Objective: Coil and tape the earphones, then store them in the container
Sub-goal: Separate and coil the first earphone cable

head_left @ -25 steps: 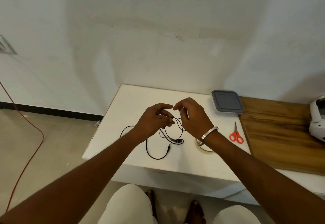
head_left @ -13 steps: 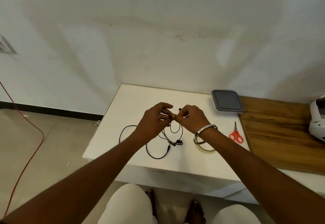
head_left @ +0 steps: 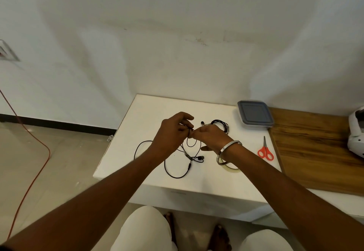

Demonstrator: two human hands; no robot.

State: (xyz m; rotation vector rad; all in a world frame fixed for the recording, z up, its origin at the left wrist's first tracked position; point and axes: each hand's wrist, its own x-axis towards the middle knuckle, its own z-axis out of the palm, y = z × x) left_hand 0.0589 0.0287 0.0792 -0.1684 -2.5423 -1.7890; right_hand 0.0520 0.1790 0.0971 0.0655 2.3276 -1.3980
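Note:
Black earphones [head_left: 177, 173] lie partly on the white table [head_left: 149, 112], their cord looping loosely toward the front edge. My left hand [head_left: 171, 134] and my right hand [head_left: 211, 137] meet above the table and both pinch the cord, a small loop hanging between them. A second coiled black earphone set [head_left: 219, 124] rests behind my right hand. The tape roll [head_left: 231, 167] lies under my right wrist, mostly hidden. A grey-lidded container [head_left: 255, 115] stands shut at the table's back right.
Red-handled scissors [head_left: 265, 152] lie to the right of the tape. A wooden board [head_left: 315, 148] adjoins the table on the right, with a white device [head_left: 356, 132] on it. An orange cable [head_left: 33, 144] runs across the floor at left.
My hands have drawn closer together and lifted slightly, shortening the hanging loop. The coiled earphone set behind my right hand has come into view.

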